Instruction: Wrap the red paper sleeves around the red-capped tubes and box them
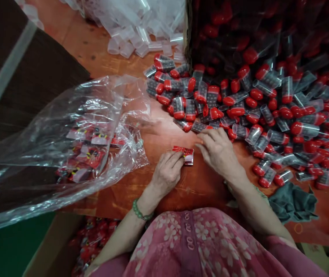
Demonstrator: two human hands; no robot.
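Note:
My left hand (pixel 168 171) is closed on the near-left part of a small red printed packet (pixel 188 157), low over the table. Its fingers cover part of the packet. To the right, my right hand (pixel 218 152) is at the near edge of a heap of clear tubes with red ends (pixel 255 134). Its fingers stretch towards the heap, with a gap between thumb and forefinger. Nothing shows between them. Just beyond its fingertips lies a tube with dark dotted contents (pixel 200 127); whether they touch, I cannot tell.
On the left, a clear plastic bag (pixel 118 100) holds several red printed packets (pixel 91 156). Frosted empty tubes (pixel 141 38) are piled at the back. A dark cloth (pixel 293 202) lies at right. Below the table edge, a box (pixel 52 246) contains more red packets.

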